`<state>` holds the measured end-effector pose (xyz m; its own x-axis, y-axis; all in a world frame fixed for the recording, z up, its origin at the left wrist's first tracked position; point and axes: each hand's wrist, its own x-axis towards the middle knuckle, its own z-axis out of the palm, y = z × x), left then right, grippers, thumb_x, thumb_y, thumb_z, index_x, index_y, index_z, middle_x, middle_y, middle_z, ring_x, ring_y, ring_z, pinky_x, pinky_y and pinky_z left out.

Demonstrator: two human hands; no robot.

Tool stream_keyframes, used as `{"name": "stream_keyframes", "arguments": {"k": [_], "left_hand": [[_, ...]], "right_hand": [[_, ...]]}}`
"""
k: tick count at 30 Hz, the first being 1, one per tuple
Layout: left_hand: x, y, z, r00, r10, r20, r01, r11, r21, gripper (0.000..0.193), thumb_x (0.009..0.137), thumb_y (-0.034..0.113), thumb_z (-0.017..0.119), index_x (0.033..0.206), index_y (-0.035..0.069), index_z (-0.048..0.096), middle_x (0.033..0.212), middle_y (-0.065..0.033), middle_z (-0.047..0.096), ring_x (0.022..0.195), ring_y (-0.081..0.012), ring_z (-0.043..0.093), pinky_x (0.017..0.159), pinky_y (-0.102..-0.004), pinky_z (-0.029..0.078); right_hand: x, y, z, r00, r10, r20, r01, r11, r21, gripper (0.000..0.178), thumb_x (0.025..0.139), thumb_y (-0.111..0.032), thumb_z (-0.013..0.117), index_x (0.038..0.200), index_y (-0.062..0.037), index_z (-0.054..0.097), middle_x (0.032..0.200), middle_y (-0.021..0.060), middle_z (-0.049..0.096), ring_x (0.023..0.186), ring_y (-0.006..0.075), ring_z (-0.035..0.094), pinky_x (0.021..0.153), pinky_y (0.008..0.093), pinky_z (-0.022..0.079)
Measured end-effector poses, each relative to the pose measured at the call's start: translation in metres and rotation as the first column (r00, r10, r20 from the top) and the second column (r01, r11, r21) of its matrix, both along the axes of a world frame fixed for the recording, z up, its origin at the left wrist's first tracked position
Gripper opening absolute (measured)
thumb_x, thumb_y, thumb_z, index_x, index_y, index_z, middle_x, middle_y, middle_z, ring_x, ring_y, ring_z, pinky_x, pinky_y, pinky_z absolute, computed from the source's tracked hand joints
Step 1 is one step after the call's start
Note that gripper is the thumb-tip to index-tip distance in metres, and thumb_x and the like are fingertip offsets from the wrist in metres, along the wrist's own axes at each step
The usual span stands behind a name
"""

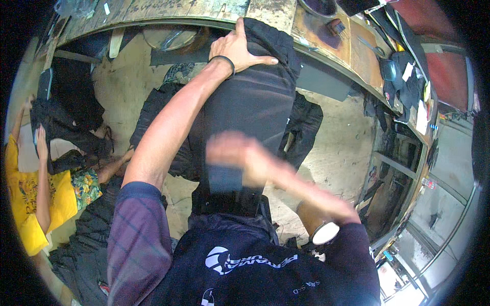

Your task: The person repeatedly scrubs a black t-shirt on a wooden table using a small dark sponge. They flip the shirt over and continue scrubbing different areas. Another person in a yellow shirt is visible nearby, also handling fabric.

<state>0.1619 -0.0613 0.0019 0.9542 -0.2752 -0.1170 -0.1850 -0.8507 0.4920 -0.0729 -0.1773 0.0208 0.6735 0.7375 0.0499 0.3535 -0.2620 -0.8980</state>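
A pair of black trousers [250,104] hangs from the edge of the worktable toward my lap, its gathered waistband at the far end. Against the cloth near that band lies my left hand [237,53], thumb and forefinger spread apart, a dark band round the wrist. My right hand [235,157] is over the lower part of the cloth, so smeared by motion that its fingers cannot be made out. Whether it touches the trousers or holds anything, I cannot tell.
The wooden worktable [178,11] curves across the far side, with a small brown block [335,27] on it. A white-ended cylinder [325,233] stands by my right forearm. At left, a person in a yellow shirt [43,196] handles a dark garment [56,120].
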Motion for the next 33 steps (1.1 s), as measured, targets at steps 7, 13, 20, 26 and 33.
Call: {"name": "stream_keyframes", "arguments": {"k": [7,13,20,26,33], "left_hand": [[0.006,0.001,-0.002,1.000,-0.012,-0.022,0.013,1.000,0.021,0.162,0.054,0.098,0.077,0.165,-0.007,0.024,0.115,-0.0333,0.075,0.107,-0.0451,0.077,0.094,-0.0504,0.062],[0.014,0.011,-0.001,0.999,-0.040,-0.005,0.040,0.998,-0.045,0.154,0.054,0.092,0.083,0.165,-0.001,0.029,0.121,-0.0354,0.073,0.116,-0.0482,0.073,0.103,-0.0523,0.059],[0.018,0.021,-0.005,0.999,-0.046,0.003,0.046,0.997,-0.056,0.146,0.056,0.091,0.083,0.161,0.001,0.037,0.117,-0.0355,0.074,0.111,-0.0488,0.075,0.099,-0.0540,0.060],[0.024,0.021,-0.012,0.999,-0.039,0.036,0.042,0.994,-0.099,0.136,0.057,0.092,0.082,0.158,0.008,0.046,0.118,-0.0338,0.075,0.112,-0.0484,0.074,0.100,-0.0550,0.059],[0.027,0.033,-0.015,1.000,-0.009,0.017,0.012,0.991,-0.131,0.117,0.062,0.084,0.085,0.154,0.020,0.054,0.122,-0.0307,0.075,0.117,-0.0478,0.073,0.103,-0.0560,0.057]], "right_hand": [[-0.135,0.032,-0.025,0.993,-0.102,0.052,0.110,0.976,-0.186,0.040,0.101,-0.015,0.055,0.136,-0.0076,0.074,0.150,0.0097,0.067,0.149,0.0283,0.053,0.127,0.0454,0.036],[0.029,-0.018,-0.003,0.989,-0.081,0.121,0.084,0.996,-0.019,0.059,0.075,0.002,0.072,0.134,-0.0029,0.071,0.147,0.0129,0.068,0.134,0.0322,0.066,0.120,0.0475,0.049],[-0.130,0.011,-0.013,0.995,-0.040,-0.089,0.042,0.999,0.025,0.047,0.101,-0.012,0.052,0.145,-0.0105,0.068,0.156,0.0107,0.062,0.151,0.0305,0.051,0.130,0.0522,0.033],[-0.049,-0.011,-0.040,0.992,-0.123,-0.019,0.124,0.985,0.123,0.062,0.078,0.001,0.066,0.139,-0.0074,0.072,0.150,0.0147,0.066,0.146,0.0329,0.055,0.129,0.0481,0.036],[-0.124,0.002,0.014,0.965,-0.083,-0.250,0.112,0.988,0.105,0.048,0.094,-0.011,0.057,0.140,-0.0075,0.071,0.150,0.0123,0.066,0.148,0.0300,0.054,0.128,0.0502,0.035]]}}
